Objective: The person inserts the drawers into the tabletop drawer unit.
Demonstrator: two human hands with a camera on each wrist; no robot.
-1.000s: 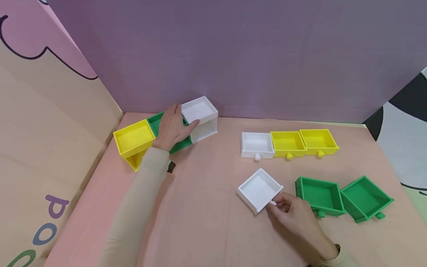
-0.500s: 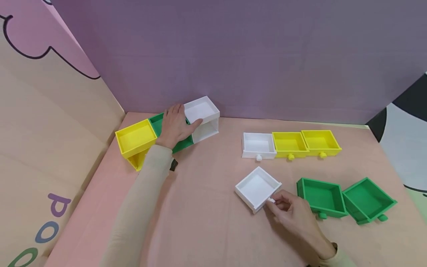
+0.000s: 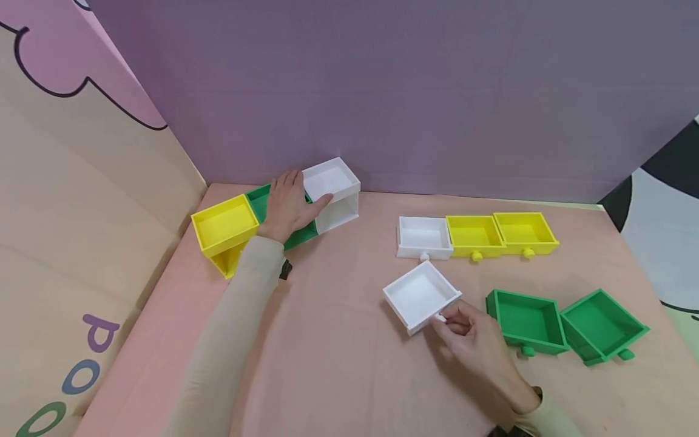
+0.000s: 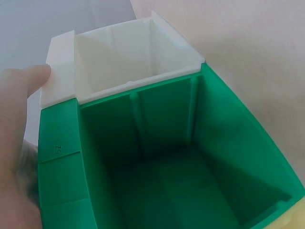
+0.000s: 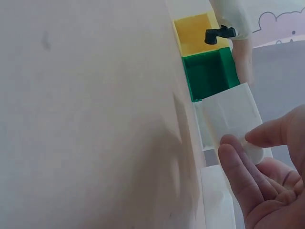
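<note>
In the head view my left hand (image 3: 286,209) rests on top of the green cabinet (image 3: 301,237), its thumb reaching across to the white cabinet (image 3: 338,212). The left wrist view shows the thumb touching the white cabinet's (image 4: 136,55) top front strip and the green cabinet's (image 4: 157,186) hollow front; most other fingers are hidden. My right hand (image 3: 480,346) pinches the knob of a white drawer (image 3: 420,294), which is tilted and raised a little above the table. In the right wrist view, thumb and fingers close on the round white knob (image 5: 254,151).
A yellow cabinet (image 3: 225,227) adjoins the green one at left. Behind the held drawer, another white drawer (image 3: 424,233) and two yellow drawers (image 3: 475,235) stand in a row. Two green drawers (image 3: 526,321) lie right of my right hand. A purple backdrop (image 3: 415,103) rises behind the table.
My right hand has moved the white drawer slightly away from me and lifted it off the table. My left hand stays on the cabinets; the view has shifted slightly.
</note>
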